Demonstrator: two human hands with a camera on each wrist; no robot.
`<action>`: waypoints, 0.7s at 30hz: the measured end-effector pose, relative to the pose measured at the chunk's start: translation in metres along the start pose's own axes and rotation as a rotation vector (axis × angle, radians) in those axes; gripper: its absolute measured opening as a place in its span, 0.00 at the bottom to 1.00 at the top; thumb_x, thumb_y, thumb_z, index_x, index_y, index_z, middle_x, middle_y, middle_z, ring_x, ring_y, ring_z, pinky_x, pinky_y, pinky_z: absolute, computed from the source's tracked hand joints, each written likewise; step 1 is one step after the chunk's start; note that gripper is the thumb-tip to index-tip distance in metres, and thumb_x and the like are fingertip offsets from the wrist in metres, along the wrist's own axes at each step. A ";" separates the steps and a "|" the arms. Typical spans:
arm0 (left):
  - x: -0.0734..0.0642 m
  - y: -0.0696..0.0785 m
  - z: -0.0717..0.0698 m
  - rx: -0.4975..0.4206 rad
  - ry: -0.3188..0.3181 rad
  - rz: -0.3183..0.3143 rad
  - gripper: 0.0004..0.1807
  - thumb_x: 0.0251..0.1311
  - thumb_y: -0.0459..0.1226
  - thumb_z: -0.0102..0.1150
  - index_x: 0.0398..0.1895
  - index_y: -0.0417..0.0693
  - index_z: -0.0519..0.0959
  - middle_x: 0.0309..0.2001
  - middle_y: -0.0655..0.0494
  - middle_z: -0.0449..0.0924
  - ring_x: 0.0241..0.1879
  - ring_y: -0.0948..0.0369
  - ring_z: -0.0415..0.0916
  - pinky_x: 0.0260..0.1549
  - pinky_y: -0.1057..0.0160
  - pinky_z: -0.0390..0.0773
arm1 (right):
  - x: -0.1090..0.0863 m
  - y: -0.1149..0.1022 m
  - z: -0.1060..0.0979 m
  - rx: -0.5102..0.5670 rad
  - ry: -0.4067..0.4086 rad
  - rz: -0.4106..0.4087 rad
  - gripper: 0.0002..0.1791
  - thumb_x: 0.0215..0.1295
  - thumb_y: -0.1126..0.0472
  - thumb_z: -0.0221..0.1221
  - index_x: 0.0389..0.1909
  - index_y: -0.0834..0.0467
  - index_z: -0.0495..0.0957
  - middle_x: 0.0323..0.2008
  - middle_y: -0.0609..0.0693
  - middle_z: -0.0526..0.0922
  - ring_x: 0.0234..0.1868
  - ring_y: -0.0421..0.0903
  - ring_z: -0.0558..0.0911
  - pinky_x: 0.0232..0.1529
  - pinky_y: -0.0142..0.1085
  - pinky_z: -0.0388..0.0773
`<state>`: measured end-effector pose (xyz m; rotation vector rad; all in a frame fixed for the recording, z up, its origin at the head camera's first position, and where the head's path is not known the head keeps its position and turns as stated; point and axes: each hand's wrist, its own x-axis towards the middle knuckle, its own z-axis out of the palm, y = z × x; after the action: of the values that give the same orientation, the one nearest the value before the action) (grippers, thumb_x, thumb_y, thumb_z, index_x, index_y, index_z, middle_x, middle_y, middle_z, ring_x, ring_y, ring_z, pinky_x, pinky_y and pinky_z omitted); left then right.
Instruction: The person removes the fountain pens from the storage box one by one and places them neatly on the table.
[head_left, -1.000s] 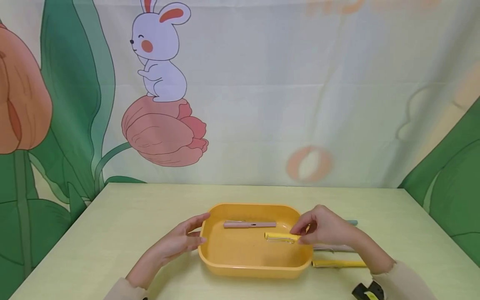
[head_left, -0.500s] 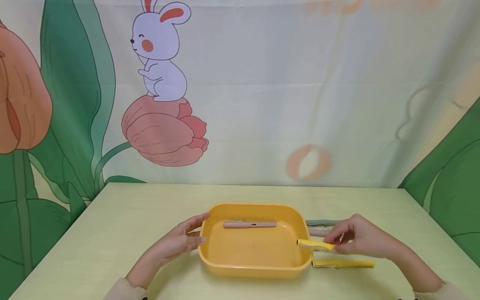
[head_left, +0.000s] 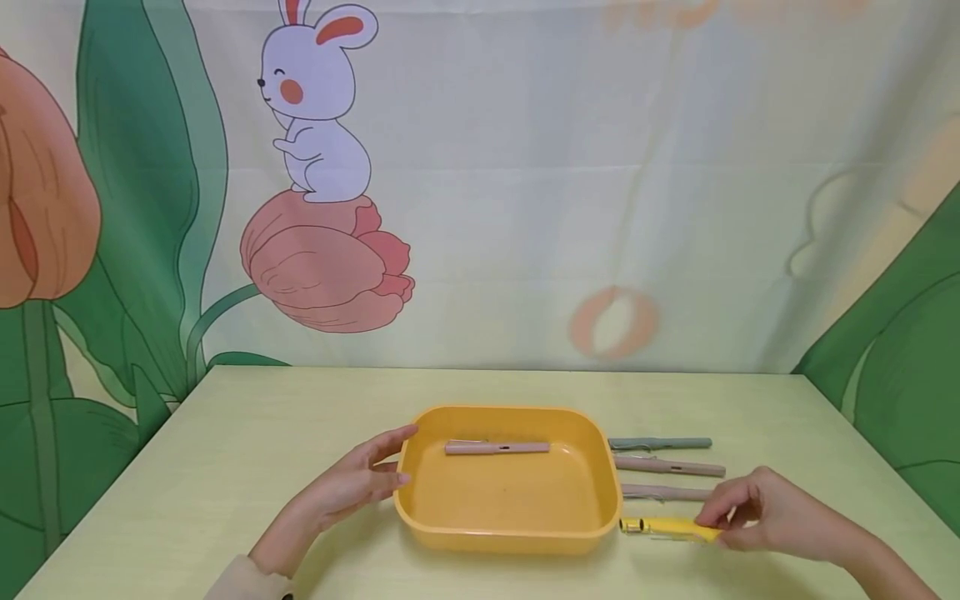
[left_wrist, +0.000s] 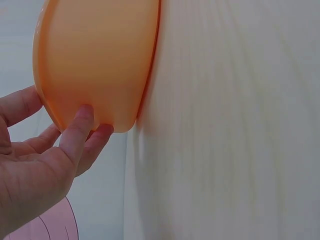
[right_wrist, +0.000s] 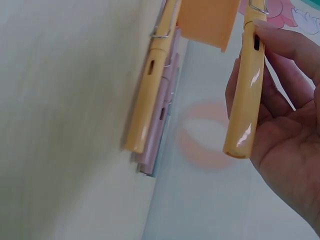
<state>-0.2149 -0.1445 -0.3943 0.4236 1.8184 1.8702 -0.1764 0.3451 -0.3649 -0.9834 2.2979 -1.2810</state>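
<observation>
A yellow tray (head_left: 510, 542) stands on the table with a pink pen (head_left: 497, 448) lying inside it. At the tray's left end, my left hand (head_left: 345, 483) holds the side, its fingertips on the rim and outer wall. My right hand (head_left: 780, 512) pinches a yellow pen (right_wrist: 245, 105) between thumb and fingers, to the right of the tray. Beneath it a second yellow pen (right_wrist: 147, 100) lies on the table, mostly hidden in the head view. Beyond these lie a grey-green pen (head_left: 663, 443), a pinkish-brown pen (head_left: 678, 467) and a paler pink pen (head_left: 667, 492).
The pale table (head_left: 300, 408) backs onto a printed cloth (head_left: 495, 183) with a rabbit and tulips. The row of pens sits close against the tray's right side.
My right hand has carried the yellow pen out from over the tray, right and toward the near side, above the other yellow pen. My left hand and the tray have barely moved.
</observation>
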 end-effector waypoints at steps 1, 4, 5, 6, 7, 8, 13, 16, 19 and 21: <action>0.000 0.000 0.000 -0.001 0.000 0.000 0.39 0.59 0.28 0.51 0.70 0.36 0.44 0.67 0.32 0.43 0.63 0.40 0.54 0.54 0.57 0.70 | -0.002 0.003 0.001 0.001 -0.001 -0.014 0.10 0.51 0.72 0.62 0.36 0.61 0.83 0.34 0.44 0.83 0.32 0.34 0.78 0.28 0.33 0.80; 0.000 0.000 0.000 -0.004 -0.001 -0.001 0.39 0.59 0.28 0.51 0.70 0.36 0.44 0.67 0.32 0.43 0.63 0.40 0.54 0.54 0.57 0.70 | -0.006 0.009 0.005 0.022 -0.012 -0.036 0.10 0.51 0.73 0.62 0.36 0.62 0.83 0.34 0.45 0.83 0.32 0.34 0.78 0.28 0.33 0.80; 0.000 0.000 0.000 -0.005 -0.001 -0.002 0.39 0.59 0.28 0.51 0.70 0.36 0.44 0.67 0.32 0.43 0.63 0.40 0.54 0.54 0.57 0.70 | -0.007 0.011 0.006 0.028 -0.016 -0.035 0.10 0.51 0.73 0.62 0.36 0.62 0.83 0.34 0.45 0.84 0.32 0.34 0.78 0.28 0.33 0.80; 0.000 0.000 0.000 -0.006 -0.002 -0.003 0.38 0.59 0.28 0.51 0.70 0.36 0.44 0.66 0.32 0.43 0.63 0.40 0.53 0.54 0.57 0.70 | -0.008 0.013 0.007 0.033 -0.017 -0.026 0.10 0.51 0.72 0.62 0.36 0.62 0.83 0.34 0.45 0.83 0.32 0.33 0.78 0.27 0.33 0.80; -0.001 0.000 0.000 -0.007 -0.003 -0.002 0.38 0.59 0.28 0.51 0.70 0.36 0.43 0.66 0.32 0.43 0.63 0.40 0.53 0.55 0.57 0.70 | -0.008 0.014 0.008 0.036 -0.019 -0.014 0.10 0.51 0.72 0.62 0.36 0.62 0.83 0.34 0.44 0.83 0.32 0.33 0.78 0.27 0.32 0.80; -0.001 0.000 0.000 -0.008 -0.005 -0.001 0.38 0.59 0.28 0.51 0.70 0.36 0.43 0.67 0.32 0.43 0.63 0.40 0.53 0.55 0.56 0.70 | -0.009 0.015 0.009 0.040 -0.021 0.006 0.10 0.51 0.72 0.62 0.35 0.62 0.84 0.34 0.43 0.83 0.31 0.33 0.77 0.27 0.32 0.80; 0.000 0.000 -0.001 -0.010 -0.016 0.002 0.39 0.60 0.28 0.51 0.70 0.35 0.43 0.67 0.32 0.41 0.64 0.40 0.52 0.56 0.55 0.68 | -0.010 0.020 0.012 0.023 -0.032 0.054 0.10 0.50 0.70 0.62 0.35 0.61 0.84 0.34 0.41 0.83 0.31 0.31 0.76 0.27 0.31 0.79; 0.000 0.000 -0.001 -0.012 -0.016 0.001 0.39 0.59 0.28 0.51 0.70 0.35 0.43 0.67 0.32 0.41 0.64 0.39 0.52 0.56 0.56 0.69 | -0.010 0.024 0.014 -0.009 -0.038 0.055 0.10 0.50 0.70 0.62 0.34 0.60 0.84 0.33 0.41 0.82 0.31 0.31 0.76 0.27 0.30 0.78; -0.001 0.000 0.000 -0.016 -0.011 0.001 0.39 0.59 0.27 0.51 0.70 0.35 0.43 0.67 0.32 0.42 0.64 0.39 0.52 0.55 0.56 0.69 | -0.010 0.027 0.016 -0.044 -0.035 0.070 0.09 0.49 0.70 0.63 0.34 0.59 0.84 0.33 0.39 0.82 0.30 0.30 0.75 0.26 0.29 0.78; -0.001 0.000 0.000 -0.017 -0.008 0.000 0.39 0.59 0.27 0.51 0.69 0.35 0.43 0.67 0.32 0.42 0.64 0.40 0.52 0.55 0.56 0.69 | -0.008 0.028 0.017 -0.057 -0.035 0.083 0.09 0.49 0.70 0.63 0.33 0.59 0.84 0.32 0.38 0.82 0.30 0.30 0.75 0.25 0.29 0.77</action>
<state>-0.2141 -0.1453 -0.3939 0.4240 1.7960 1.8796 -0.1717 0.3504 -0.3979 -0.9108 2.3349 -1.1624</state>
